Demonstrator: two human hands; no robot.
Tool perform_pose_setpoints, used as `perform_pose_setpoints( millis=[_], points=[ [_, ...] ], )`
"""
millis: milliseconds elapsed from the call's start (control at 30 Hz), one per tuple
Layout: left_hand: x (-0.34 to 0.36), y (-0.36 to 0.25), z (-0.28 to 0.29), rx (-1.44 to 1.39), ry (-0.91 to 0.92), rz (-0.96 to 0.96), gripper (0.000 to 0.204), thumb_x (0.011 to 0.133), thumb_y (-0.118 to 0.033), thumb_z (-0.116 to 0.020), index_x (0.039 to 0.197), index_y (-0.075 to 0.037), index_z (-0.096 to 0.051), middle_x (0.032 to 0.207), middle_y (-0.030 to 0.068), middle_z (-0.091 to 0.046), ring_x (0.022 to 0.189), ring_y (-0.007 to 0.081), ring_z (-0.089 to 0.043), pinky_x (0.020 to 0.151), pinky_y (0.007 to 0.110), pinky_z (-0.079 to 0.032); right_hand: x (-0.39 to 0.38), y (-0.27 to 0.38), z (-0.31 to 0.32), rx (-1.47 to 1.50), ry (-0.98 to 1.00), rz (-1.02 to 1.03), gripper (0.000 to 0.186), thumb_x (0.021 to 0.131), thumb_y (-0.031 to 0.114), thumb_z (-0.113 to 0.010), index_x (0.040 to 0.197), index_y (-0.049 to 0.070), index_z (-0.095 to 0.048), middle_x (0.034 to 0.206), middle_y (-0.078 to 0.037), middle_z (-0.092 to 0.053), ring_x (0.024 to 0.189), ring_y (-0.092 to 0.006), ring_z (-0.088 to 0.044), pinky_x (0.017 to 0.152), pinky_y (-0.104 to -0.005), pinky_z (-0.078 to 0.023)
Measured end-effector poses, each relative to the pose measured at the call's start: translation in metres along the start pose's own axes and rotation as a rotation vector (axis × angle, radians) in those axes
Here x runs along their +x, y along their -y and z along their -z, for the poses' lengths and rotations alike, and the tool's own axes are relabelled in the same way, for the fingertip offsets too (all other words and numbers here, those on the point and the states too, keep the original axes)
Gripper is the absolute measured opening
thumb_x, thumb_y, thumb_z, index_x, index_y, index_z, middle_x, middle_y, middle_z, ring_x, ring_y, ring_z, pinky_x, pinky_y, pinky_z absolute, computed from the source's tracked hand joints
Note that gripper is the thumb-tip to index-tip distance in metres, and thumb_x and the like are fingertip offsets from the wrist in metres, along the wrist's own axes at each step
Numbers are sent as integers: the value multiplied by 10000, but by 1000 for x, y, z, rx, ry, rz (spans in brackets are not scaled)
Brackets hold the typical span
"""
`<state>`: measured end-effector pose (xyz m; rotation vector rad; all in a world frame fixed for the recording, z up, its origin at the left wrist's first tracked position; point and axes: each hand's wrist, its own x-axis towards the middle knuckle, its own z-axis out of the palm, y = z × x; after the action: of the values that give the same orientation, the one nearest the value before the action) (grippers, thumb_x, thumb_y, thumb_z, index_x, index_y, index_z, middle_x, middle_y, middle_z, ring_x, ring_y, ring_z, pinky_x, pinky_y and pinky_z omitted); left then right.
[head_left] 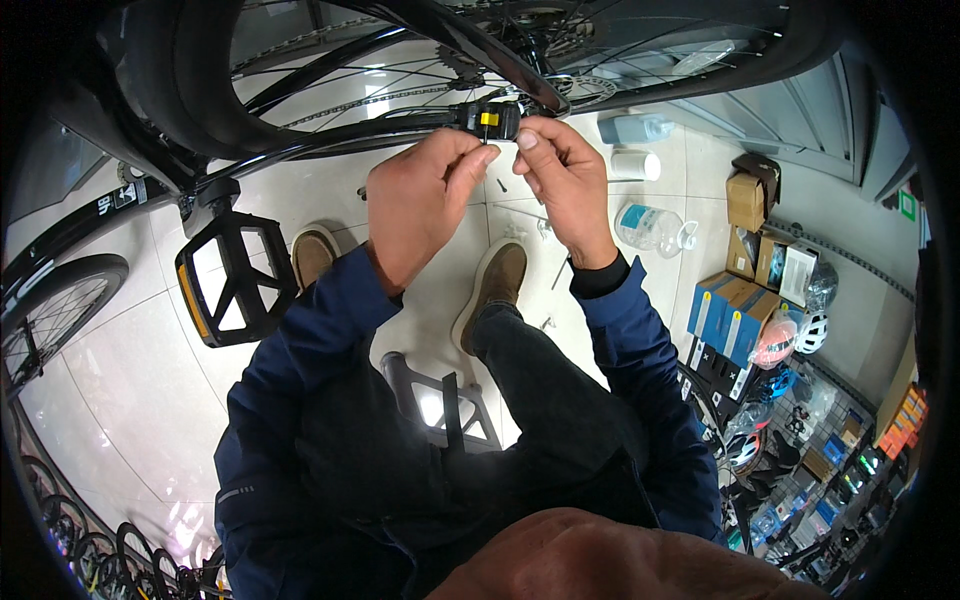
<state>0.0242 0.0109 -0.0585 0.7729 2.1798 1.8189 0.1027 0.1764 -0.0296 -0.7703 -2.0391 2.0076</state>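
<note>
The black, block-shaped bicycle part with a yellow insert [489, 118] sits at upper centre. Left hand [422, 190] and right hand [567, 178] meet its lower edge, grips narrow; whether they hold anything I cannot tell. Slipping fingertips could scatter small pieces across the pale tiled floor [120, 400].

I see blk part [508, 121] w/ yellow insert [489, 119]; blk pedal [240, 272] w/ orange strip [191, 304]; navy sleeves [330, 312]; brn shoes [502, 268] w/ pale soles [473, 292]; off-wht floor tiles [140, 345]; blue-sided boxes [704, 304], tan tops.
</note>
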Motion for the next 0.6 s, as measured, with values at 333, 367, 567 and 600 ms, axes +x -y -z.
perform_pose_setpoints(
  millis=[333, 367, 567, 600],
  points=[
    [6, -1, 2, -21, -73, -27, 154, 897, -200, -766, 912, -52, -725, 688, 59, -694, 539, 144, -630, 506, 259, -458, -7, -2, -2, 40, -23, 17, 243, 1004, 162, -656, 1211, 34, -661, 761, -3, -658, 600, -22, -476, 537, -184, -366],
    [6, -1, 2, -19, -68, -36, 164, 899, -213, -764, 918, -53, -730, 691, 60, -695, 537, 144, -628, 505, 261, -458, -11, -2, -1, 64, -37, 32, 245, 1009, 162, -648, 1219, 36, -652, 760, 0, -654, 598, -21, -474, 536, -183, -363],
    [7, -6, 1, -292, 150, 311, 247, 964, -260, -691, 965, -17, -736, 733, 50, -727, 580, 96, -626, 536, 251, -481, -43, -44, 16, 53, -42, -10, 240, 1022, 173, -626, 1223, 42, -627, 763, 18, -633, 613, -12, -481, 552, -181, -366],
    [7, -8, 2, -358, 154, 322, 257, 973, -255, -681, 973, -2, -731, 749, 53, -730, 600, 91, -627, 552, 247, -488, -47, -61, 19, 22, -31, -35, 233, 1015, 153, -626, 1217, 38, -627, 781, 23, -633, 656, -19, -513, 589, -191, -400]
  ],
)
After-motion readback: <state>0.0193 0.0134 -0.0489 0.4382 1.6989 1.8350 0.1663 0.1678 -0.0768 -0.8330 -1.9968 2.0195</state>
